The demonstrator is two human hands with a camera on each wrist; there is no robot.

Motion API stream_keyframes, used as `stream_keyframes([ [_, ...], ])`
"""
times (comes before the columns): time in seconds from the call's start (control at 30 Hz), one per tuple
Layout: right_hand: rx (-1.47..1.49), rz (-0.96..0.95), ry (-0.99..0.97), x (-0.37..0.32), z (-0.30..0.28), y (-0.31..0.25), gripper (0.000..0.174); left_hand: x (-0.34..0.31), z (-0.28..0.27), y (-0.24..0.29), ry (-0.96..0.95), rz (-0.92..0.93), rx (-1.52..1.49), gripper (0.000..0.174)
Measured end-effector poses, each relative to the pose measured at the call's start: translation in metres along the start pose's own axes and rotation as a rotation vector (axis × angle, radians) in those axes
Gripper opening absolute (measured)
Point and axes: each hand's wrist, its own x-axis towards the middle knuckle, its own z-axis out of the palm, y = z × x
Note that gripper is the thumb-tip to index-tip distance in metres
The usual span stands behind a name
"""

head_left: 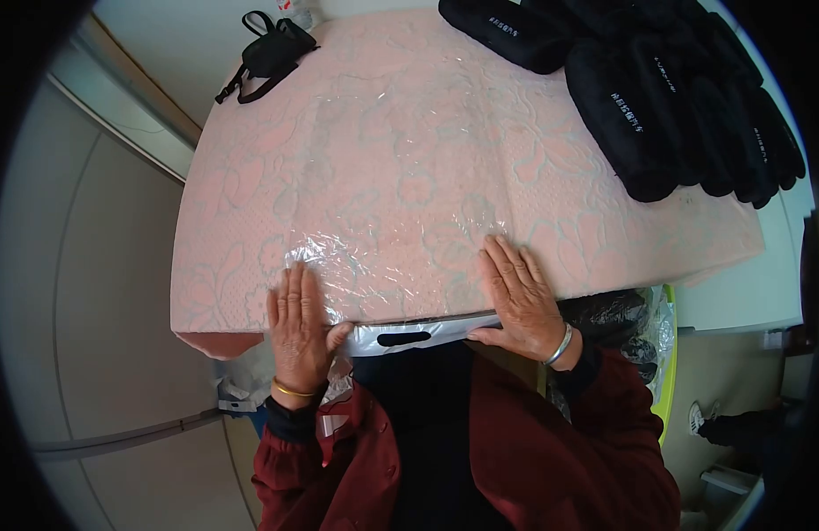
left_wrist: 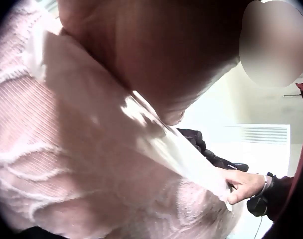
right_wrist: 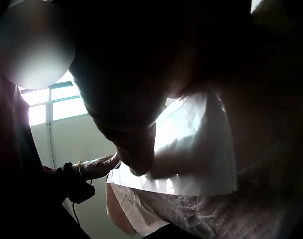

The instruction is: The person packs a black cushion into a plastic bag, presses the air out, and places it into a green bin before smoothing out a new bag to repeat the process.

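Observation:
A clear plastic bag lies flat on the pink patterned cloth, its white handle strip with an oval cutout hanging at the near edge. The left hand rests on the bag's left near corner, fingers straight and pointing away, thumb by the strip. On the right near corner the right hand lies flat, fingers straight, thumb at the strip's right end. Both wrist views show the white strip close under a hand, with the other hand across from it.
Several black rolled pouches with white lettering are piled at the back right. A small black strapped bag sits at the back left, beside a clear bottle. Below the right edge stands a yellow-green bin with plastic inside. A person's leg shows at far right.

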Motion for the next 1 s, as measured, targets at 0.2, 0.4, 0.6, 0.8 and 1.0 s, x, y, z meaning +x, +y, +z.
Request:
stream_keyframes([
  [0.2,0.474,0.118,0.211,-0.002,0.001,0.02,0.076,-0.005,0.005,-0.011,0.036,-0.012,0.001,0.098],
  [0.4,1.06,0.697,0.125,0.011,-0.023,0.04,0.032,-0.004,0.001,-0.011,0.029,0.05,0.053,0.095],
  [0.6,1.239,0.687,0.037,0.017,-0.009,0.043,0.022,-0.025,-0.02,0.034,0.246,0.144,-0.136,0.073],
  [0.8,1.516,0.667,0.601,0.022,0.006,0.016,0.016,-0.05,-0.007,0.081,-0.287,0.078,-1.024,0.048],
  [1.0,1.624,0.504,0.502,0.017,0.03,-0.052,0.016,-0.046,0.02,0.091,-0.167,-0.282,-1.683,0.031],
])
